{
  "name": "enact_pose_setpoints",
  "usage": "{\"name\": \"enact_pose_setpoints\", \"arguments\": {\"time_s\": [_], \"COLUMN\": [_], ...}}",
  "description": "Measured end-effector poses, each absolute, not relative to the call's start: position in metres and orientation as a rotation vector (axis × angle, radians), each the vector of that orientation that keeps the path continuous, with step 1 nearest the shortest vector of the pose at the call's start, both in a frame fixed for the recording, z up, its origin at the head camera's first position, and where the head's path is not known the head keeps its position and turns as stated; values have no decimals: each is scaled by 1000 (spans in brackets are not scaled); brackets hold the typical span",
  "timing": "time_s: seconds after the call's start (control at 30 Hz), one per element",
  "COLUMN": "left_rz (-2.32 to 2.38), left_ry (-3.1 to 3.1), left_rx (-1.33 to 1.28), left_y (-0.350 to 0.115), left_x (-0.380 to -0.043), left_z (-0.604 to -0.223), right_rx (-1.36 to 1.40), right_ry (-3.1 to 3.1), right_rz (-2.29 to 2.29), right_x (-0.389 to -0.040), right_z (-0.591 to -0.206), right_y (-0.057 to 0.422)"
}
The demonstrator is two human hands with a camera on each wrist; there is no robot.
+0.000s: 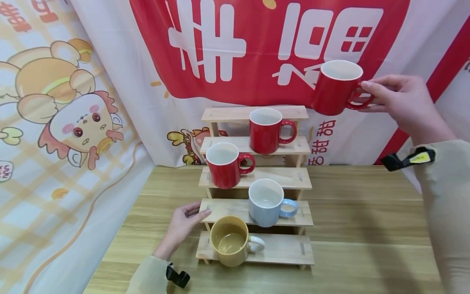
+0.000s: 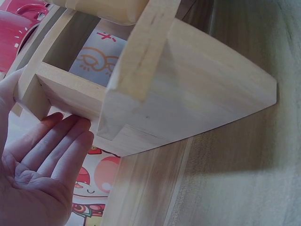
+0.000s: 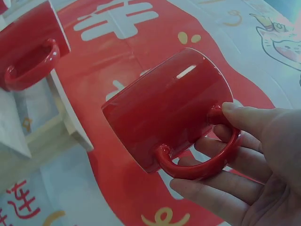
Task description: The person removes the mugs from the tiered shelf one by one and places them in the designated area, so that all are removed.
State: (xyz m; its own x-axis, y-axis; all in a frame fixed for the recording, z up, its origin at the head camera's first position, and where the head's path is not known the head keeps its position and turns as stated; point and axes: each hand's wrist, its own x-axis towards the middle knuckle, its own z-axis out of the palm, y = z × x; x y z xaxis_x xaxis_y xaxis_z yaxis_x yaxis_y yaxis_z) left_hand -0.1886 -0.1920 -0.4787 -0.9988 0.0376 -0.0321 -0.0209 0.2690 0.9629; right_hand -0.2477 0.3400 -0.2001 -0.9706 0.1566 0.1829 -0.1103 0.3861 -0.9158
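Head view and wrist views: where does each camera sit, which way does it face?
Head: on the head, looking forward and down at the stepped pale wooden rack; left hand, right hand and beige sleeves show.
Left wrist: on that wrist, looking at the rack's side; only the left hand shows.
Right wrist: on that wrist, looking at the held glossy red cylindrical mug; only the right hand shows.
Head and right-wrist views share that mug.

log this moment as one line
right hand: holds red mug by handle; left hand: touches rack; on rack: two red mugs, blue mug, yellow mug
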Motion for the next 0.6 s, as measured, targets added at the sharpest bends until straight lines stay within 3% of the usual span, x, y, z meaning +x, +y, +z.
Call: {"name": "enact_pose_setpoints", "arguments": {"time_s": [0.6], "left_rz": [1872], "left_ry": [2466], "left_rx": [5], "left_y": [-192], "left_x": [-190], "left_z": [-479], "right_rx": [-224], "right_ry": [-2517], "right_rz": [1337], "right_x": [-231], "right_z": [-256], "right_y": [375]}}
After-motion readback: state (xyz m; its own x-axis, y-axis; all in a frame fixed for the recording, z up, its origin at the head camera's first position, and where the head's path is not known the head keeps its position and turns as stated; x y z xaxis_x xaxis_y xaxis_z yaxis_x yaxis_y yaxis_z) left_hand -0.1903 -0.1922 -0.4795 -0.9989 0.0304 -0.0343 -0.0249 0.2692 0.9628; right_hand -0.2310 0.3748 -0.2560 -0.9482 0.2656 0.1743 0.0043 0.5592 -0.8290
